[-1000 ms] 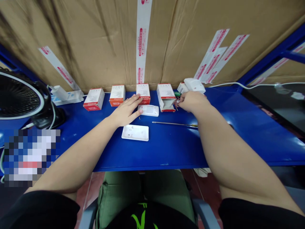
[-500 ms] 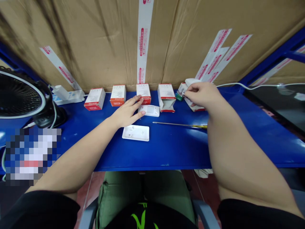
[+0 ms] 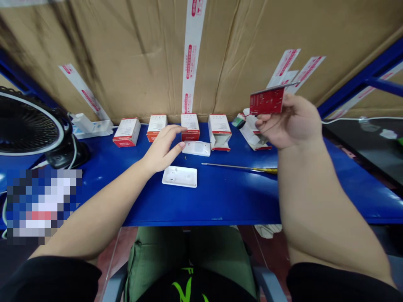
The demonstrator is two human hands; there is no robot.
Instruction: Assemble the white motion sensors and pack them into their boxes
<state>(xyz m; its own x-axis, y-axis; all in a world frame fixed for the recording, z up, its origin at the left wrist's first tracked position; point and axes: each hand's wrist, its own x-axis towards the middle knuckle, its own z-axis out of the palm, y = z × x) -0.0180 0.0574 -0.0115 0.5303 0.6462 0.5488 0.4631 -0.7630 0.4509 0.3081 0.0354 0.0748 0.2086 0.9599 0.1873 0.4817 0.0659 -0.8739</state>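
My right hand (image 3: 291, 119) is raised over the back right of the table, fingers closed on a red circuit board (image 3: 267, 101) with a thin rod sticking out along its top edge. Below it lies an opened white-and-red box (image 3: 253, 135), and a small green part (image 3: 238, 121) sits to its left. My left hand (image 3: 165, 149) hovers with fingers apart beside a white plastic cover (image 3: 196, 147). A tiny screw-like piece (image 3: 185, 158) lies near that cover. Closer to me rests a white shallow housing (image 3: 179, 176). A screwdriver (image 3: 239, 167) with a yellow handle lies to the right.
Small red-and-white boxes (image 3: 126, 132) line the back of the blue table (image 3: 220, 201) against a cardboard wall (image 3: 151, 54). A black fan (image 3: 25, 121) and a power strip (image 3: 94, 128) stand at the left. A dark flat panel (image 3: 371, 142) is at the right.
My right hand has risen from the rightmost box, turned over, and now holds the red board up. My left hand has lifted and shifted slightly left, away from the cover.
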